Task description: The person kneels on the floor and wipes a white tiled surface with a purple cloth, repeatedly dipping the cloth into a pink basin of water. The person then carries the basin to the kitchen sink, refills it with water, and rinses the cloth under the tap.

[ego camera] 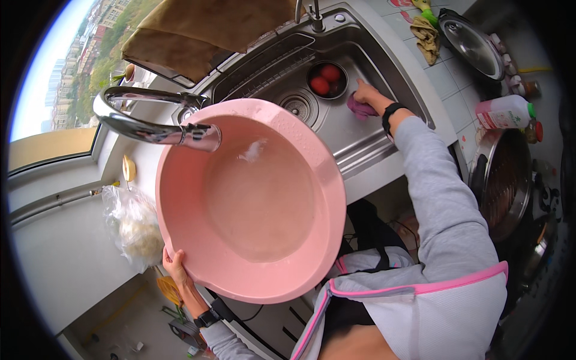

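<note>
A large pink plastic basin [261,193] with some water in it stands at the left part of the sink, below the chrome faucet [157,121]. My left hand [175,265] grips its rim at the lower left. In the stainless steel sink [355,139], my right hand [370,96] is on a wet purple cloth [360,108]; the fingers partly hide it. Close by, to the left of that hand, a round metal bowl [327,80] holds several red round fruits or vegetables, possibly tomatoes. The sink's drain strainer [295,108] shows between the bowl and the basin.
A clear plastic bag [135,229] with pale contents lies left of the basin, near a cut piece of fruit [129,168]. A brown cloth [193,36] covers something behind the sink. On the right are a pot lid [472,45], a white bottle [504,112] and a large pan [504,184].
</note>
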